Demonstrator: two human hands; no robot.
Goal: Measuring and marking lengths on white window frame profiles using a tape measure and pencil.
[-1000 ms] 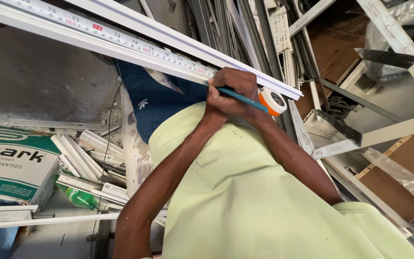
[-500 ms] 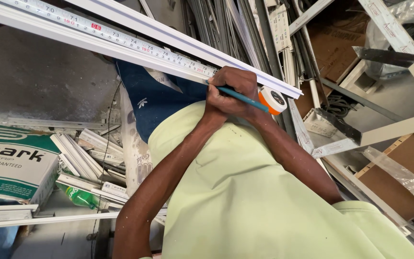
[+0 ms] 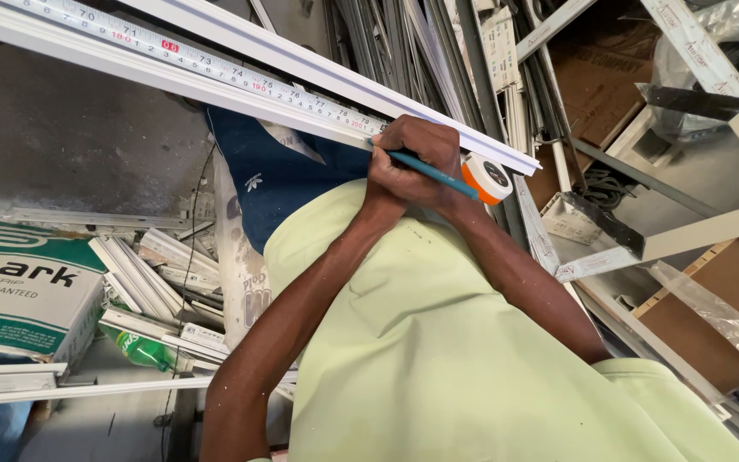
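Head view: both hands are meeting at a white profile with a tape lying along it.

The left hand (image 3: 408, 167) is closing around a teal pencil (image 3: 434, 174), whose tip is touching the measuring tape blade (image 3: 215, 70) on the long white profile (image 3: 318, 64). The right hand (image 3: 455, 201) is lying mostly hidden behind the left; its grip cannot be told. The orange-and-white tape case (image 3: 487, 178) is sitting just beside it, against the profile. White offcuts (image 3: 143, 282) and a green bottle (image 3: 134, 349) are lying below.

Tape measure (image 3: 215, 73) on profile (image 3: 318, 64); pencil (image 3: 434, 174) beside tape case (image 3: 487, 178); bottle (image 3: 138, 351) lower left.
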